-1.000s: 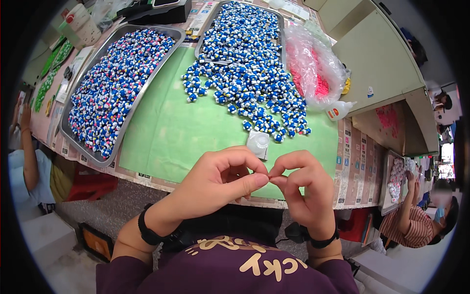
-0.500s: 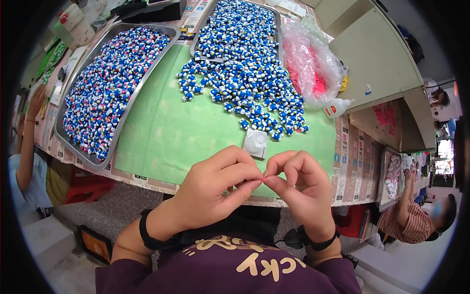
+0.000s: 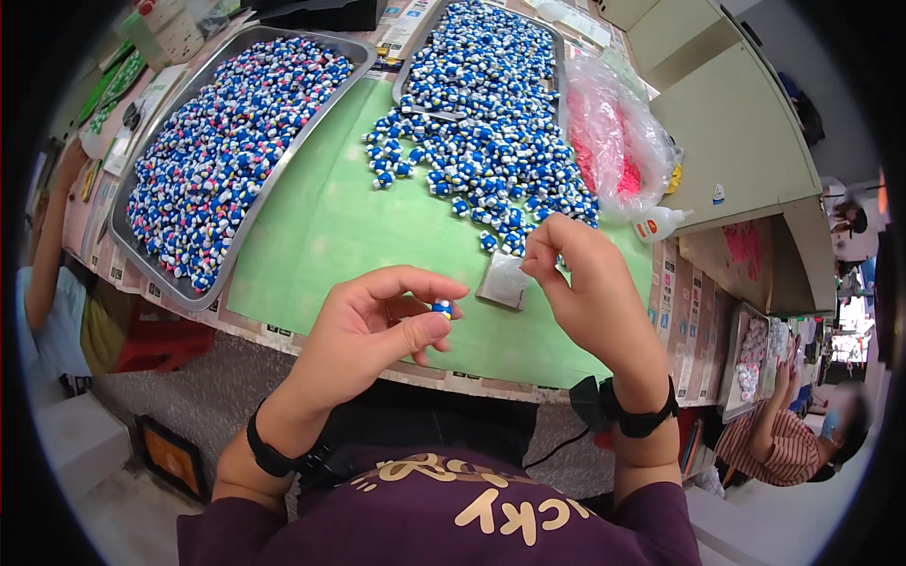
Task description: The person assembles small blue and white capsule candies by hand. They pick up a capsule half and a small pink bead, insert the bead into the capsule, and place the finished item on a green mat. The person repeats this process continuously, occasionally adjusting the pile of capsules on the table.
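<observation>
— Pinching anything, that left hand [image 3: 373,325]?

— Yes. Thumb and forefinger are closed on one small blue-and-white figure [image 3: 442,307], held over the near table edge, palm turned up, other fingers loosely curled.

— And the right hand [image 3: 585,283]?

— At about two o'clock from the left one, raised over the green mat [image 3: 330,217]. Its fingertips are drawn together at a small clear bag [image 3: 503,281] that lies on the mat; whether they actually grip it I cannot tell.

— Containers?

— Further out at ten o'clock, a steel tray [image 3: 127,236] heaped with blue, white and pink figures [image 3: 226,151]. At twelve o'clock, a second tray [image 3: 415,57], its blue-and-white pieces [image 3: 481,132] spilling onto the mat towards the right hand. At one o'clock, a clear plastic sack [image 3: 613,132] with pink parts inside, and a small glue bottle [image 3: 658,224] beside it.
</observation>
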Demonstrator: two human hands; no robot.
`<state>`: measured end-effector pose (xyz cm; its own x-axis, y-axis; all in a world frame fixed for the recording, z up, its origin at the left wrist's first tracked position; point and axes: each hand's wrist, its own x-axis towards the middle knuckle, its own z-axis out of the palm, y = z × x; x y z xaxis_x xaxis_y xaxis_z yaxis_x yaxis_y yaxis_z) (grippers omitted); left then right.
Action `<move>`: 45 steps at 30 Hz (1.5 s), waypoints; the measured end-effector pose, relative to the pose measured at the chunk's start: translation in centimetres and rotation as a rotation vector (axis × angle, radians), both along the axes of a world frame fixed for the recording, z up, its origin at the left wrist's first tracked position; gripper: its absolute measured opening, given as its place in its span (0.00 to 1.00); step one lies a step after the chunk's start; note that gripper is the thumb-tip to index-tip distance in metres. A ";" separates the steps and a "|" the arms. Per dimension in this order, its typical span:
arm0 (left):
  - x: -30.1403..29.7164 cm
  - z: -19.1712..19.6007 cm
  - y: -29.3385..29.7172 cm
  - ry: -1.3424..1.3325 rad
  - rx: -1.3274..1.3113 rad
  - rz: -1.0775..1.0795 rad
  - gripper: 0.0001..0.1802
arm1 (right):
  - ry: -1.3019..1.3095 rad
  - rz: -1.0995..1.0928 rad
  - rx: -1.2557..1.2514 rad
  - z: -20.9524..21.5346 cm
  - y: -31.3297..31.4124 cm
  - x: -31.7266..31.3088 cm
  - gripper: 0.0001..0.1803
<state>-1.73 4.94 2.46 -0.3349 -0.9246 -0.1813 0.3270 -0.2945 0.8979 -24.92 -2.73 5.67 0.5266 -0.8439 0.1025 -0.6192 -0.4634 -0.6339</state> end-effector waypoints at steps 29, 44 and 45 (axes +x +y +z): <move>-3.2 0.0 0.4 0.030 -0.302 0.276 0.12 | -0.472 -0.103 -0.102 0.9 5.9 2.7 0.15; 9.7 -0.2 -2.3 -0.892 -0.803 0.772 0.08 | -0.325 -0.434 -0.034 -1.5 2.3 -7.0 0.11; 11.9 -0.7 -2.7 -0.940 -0.769 0.861 0.08 | -0.248 -0.408 -0.032 -2.5 2.1 -7.6 0.09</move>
